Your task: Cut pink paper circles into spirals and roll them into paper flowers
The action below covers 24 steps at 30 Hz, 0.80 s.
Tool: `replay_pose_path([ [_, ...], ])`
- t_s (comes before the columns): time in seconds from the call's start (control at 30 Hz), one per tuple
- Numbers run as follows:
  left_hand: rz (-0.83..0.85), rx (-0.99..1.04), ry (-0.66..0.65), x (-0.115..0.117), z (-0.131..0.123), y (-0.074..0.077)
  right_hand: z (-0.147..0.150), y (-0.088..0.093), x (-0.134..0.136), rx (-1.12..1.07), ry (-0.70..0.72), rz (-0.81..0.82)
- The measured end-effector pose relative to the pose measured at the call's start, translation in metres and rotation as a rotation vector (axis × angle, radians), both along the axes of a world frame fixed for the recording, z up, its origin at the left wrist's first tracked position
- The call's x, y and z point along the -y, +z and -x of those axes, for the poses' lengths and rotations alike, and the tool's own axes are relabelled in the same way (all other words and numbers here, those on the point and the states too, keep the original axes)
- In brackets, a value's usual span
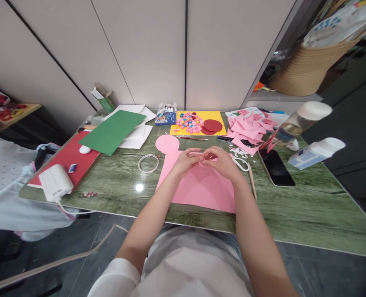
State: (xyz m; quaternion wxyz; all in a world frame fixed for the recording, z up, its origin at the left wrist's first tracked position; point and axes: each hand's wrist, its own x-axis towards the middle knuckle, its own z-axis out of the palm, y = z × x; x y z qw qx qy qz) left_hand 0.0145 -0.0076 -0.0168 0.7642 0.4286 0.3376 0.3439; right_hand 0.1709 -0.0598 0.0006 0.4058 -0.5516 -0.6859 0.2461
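My left hand (188, 161) and my right hand (219, 163) meet fingertip to fingertip above a large pink paper sheet (206, 189). Both are closed in a pinch around a small pink piece (203, 158), which looks like paper; the fingers cover most of it. A pink paper circle (167, 144) lies at the sheet's upper left corner. White-handled scissors (241, 164) rest just right of my right hand, among white paper scraps (239, 152). A thin wooden stick (252, 181) lies beside the sheet's right edge.
Behind my hands, a yellow sheet (174, 131) bears pompoms (189, 122) and dark red circles (213, 126). Cut pink paper pieces (247, 130), a phone (276, 167) and bottles (317, 152) stand right. Leftward are a white ring (148, 163), green sheet (115, 131) and power bank (56, 182).
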Motion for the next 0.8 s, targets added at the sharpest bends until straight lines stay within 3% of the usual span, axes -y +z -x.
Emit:
replay_pose_path([
  [0.3, -0.083, -0.046, -0.135, -0.005, 0.008, 0.001, -0.004, 0.002, 0.001, -0.017, 0.135, 0.084],
  [0.8, 0.000, -0.016, -0.025, 0.003, -0.005, -0.003, 0.004, -0.002, -0.003, 0.022, -0.044, -0.045],
])
